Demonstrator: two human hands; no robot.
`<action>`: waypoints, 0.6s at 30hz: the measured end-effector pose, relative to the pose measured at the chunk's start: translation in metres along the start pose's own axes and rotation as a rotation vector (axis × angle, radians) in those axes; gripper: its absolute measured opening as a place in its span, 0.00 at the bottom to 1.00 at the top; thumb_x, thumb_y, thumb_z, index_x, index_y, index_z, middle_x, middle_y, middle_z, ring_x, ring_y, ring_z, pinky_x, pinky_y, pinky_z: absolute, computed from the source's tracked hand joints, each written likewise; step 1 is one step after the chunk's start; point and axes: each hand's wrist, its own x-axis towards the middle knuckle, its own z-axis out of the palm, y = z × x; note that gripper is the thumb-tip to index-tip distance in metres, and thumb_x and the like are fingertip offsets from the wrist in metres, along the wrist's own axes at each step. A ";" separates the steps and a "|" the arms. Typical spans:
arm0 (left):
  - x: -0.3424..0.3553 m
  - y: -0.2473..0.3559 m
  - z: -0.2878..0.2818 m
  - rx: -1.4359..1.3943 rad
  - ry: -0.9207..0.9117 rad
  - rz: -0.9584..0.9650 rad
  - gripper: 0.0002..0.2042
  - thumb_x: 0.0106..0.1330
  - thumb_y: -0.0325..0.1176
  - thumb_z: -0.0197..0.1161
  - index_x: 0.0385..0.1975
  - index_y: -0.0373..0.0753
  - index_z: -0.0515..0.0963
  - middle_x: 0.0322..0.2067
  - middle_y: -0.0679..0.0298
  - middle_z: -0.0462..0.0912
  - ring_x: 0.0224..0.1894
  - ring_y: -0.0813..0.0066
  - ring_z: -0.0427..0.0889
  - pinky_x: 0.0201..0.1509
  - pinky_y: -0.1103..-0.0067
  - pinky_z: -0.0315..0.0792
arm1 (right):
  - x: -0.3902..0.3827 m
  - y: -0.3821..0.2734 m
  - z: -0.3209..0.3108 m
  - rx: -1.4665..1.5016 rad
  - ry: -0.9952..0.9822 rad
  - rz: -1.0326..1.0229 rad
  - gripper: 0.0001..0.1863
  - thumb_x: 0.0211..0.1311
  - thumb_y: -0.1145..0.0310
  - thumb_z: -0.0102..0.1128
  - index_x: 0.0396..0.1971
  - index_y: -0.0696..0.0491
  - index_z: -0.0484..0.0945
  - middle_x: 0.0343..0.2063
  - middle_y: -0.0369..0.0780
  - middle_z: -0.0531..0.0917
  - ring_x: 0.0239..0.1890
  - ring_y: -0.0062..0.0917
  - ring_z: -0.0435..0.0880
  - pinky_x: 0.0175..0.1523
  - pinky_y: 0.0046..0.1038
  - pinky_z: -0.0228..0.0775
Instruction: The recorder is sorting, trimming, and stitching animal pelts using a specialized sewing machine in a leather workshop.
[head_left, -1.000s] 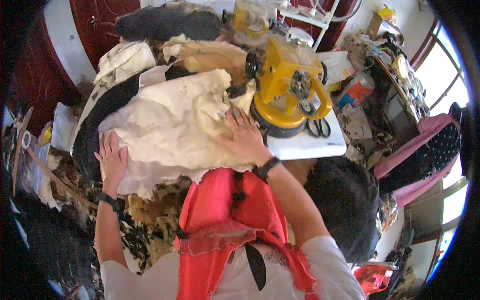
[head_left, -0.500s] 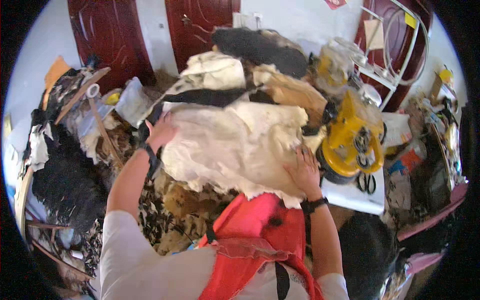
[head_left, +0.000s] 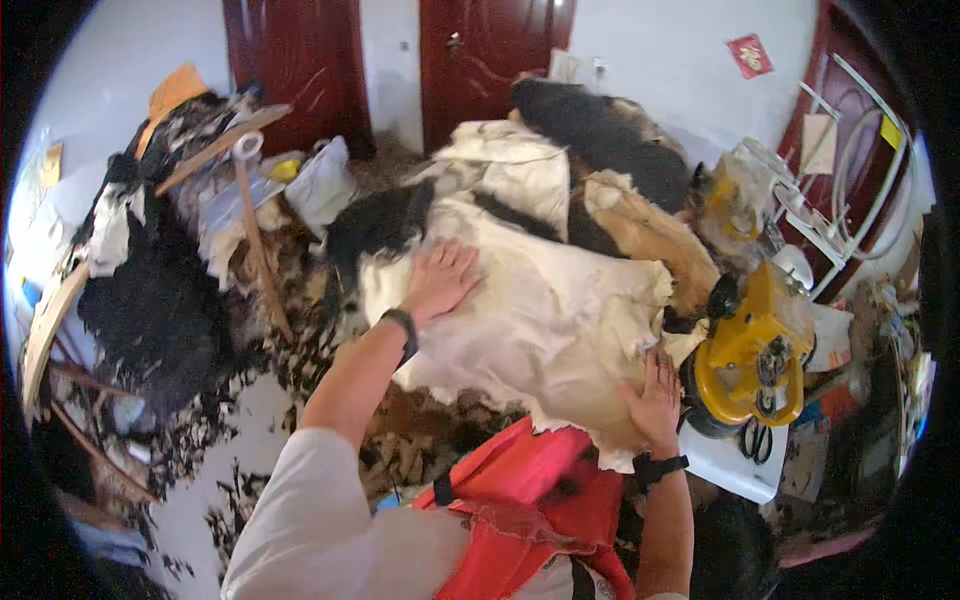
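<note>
A cream-coloured hide (head_left: 540, 310) lies spread in front of me, pale side up, with a ragged near edge. My left hand (head_left: 443, 280) rests flat on its left part, fingers stretched out. On the hide's right edge lies my right hand (head_left: 655, 400), open, palm down. Black fur (head_left: 385, 225) shows beyond the hide's left edge. Behind it are a folded white hide (head_left: 510, 165) and a tan one (head_left: 650, 235). A yellow machine with a ring-shaped handle (head_left: 755, 350) stands right of my right hand. Black-handled scissors (head_left: 757, 441) lie below that machine on a white board (head_left: 725, 465).
A large black hide (head_left: 605, 135) is heaped at the back. At left, black fur (head_left: 150, 320) hangs beside wooden sticks (head_left: 262, 250). Dark scraps litter the pale floor (head_left: 225, 450). A white metal rack (head_left: 850, 170) stands back right. Dark red doors (head_left: 490, 70) line the wall.
My left hand has moved from the hide's far left edge inward onto its surface. My right hand stays by the right edge. The whole view has shifted, with things now further right.
</note>
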 end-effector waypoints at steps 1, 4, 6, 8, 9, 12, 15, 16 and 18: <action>-0.003 0.005 -0.002 -0.006 -0.010 -0.021 0.33 0.72 0.58 0.44 0.72 0.49 0.56 0.74 0.55 0.49 0.77 0.55 0.45 0.73 0.43 0.38 | 0.000 0.003 -0.002 0.006 -0.021 0.020 0.45 0.60 0.43 0.58 0.72 0.51 0.56 0.70 0.52 0.60 0.73 0.45 0.54 0.74 0.47 0.45; -0.001 0.011 -0.007 -0.014 0.011 -0.097 0.33 0.72 0.57 0.45 0.73 0.49 0.56 0.74 0.53 0.49 0.76 0.54 0.46 0.72 0.43 0.41 | -0.003 0.007 0.003 -0.026 0.008 0.003 0.44 0.62 0.43 0.58 0.71 0.54 0.57 0.68 0.54 0.62 0.72 0.47 0.57 0.74 0.47 0.47; -0.002 0.006 -0.003 0.034 0.013 -0.102 0.32 0.72 0.57 0.45 0.72 0.47 0.57 0.73 0.52 0.51 0.76 0.54 0.46 0.72 0.44 0.44 | 0.000 0.005 0.005 -0.009 0.037 -0.043 0.43 0.62 0.43 0.57 0.70 0.54 0.58 0.68 0.54 0.62 0.71 0.48 0.59 0.73 0.48 0.48; 0.000 0.003 0.008 0.019 0.024 -0.091 0.32 0.72 0.58 0.46 0.71 0.47 0.60 0.73 0.52 0.52 0.76 0.54 0.47 0.71 0.43 0.45 | -0.002 0.006 0.005 -0.020 0.050 -0.059 0.42 0.63 0.43 0.57 0.70 0.54 0.58 0.67 0.54 0.63 0.70 0.48 0.59 0.72 0.48 0.49; 0.002 0.000 0.014 0.024 0.047 -0.078 0.32 0.71 0.57 0.46 0.70 0.47 0.60 0.73 0.51 0.53 0.75 0.53 0.49 0.72 0.45 0.46 | 0.000 0.006 0.007 -0.031 0.074 -0.071 0.42 0.63 0.43 0.56 0.70 0.54 0.59 0.67 0.55 0.63 0.70 0.49 0.60 0.72 0.49 0.50; 0.020 -0.045 0.003 0.314 -0.173 0.432 0.33 0.71 0.58 0.47 0.71 0.48 0.60 0.72 0.50 0.56 0.74 0.50 0.52 0.74 0.53 0.50 | 0.007 0.001 0.005 -0.050 0.007 -0.069 0.41 0.64 0.45 0.56 0.69 0.54 0.59 0.66 0.55 0.64 0.69 0.50 0.60 0.71 0.49 0.51; 0.017 -0.098 -0.006 -0.154 -0.044 0.006 0.33 0.70 0.58 0.49 0.71 0.49 0.59 0.72 0.52 0.57 0.75 0.49 0.51 0.75 0.55 0.49 | 0.011 -0.006 -0.012 -0.032 0.030 -0.094 0.38 0.65 0.49 0.58 0.68 0.57 0.61 0.66 0.57 0.63 0.68 0.53 0.61 0.70 0.49 0.53; 0.017 -0.119 -0.002 -0.039 0.046 -0.063 0.34 0.69 0.58 0.51 0.71 0.50 0.59 0.72 0.52 0.57 0.75 0.52 0.51 0.75 0.53 0.47 | 0.013 -0.008 -0.010 -0.029 -0.013 -0.102 0.38 0.65 0.49 0.58 0.68 0.57 0.61 0.66 0.57 0.63 0.68 0.53 0.61 0.70 0.49 0.53; 0.021 -0.120 0.005 0.044 -0.004 -0.085 0.34 0.69 0.58 0.52 0.72 0.50 0.58 0.72 0.52 0.56 0.75 0.51 0.52 0.75 0.52 0.46 | 0.008 -0.005 -0.002 0.073 0.014 -0.070 0.38 0.65 0.51 0.58 0.68 0.59 0.61 0.67 0.58 0.62 0.68 0.54 0.61 0.71 0.46 0.51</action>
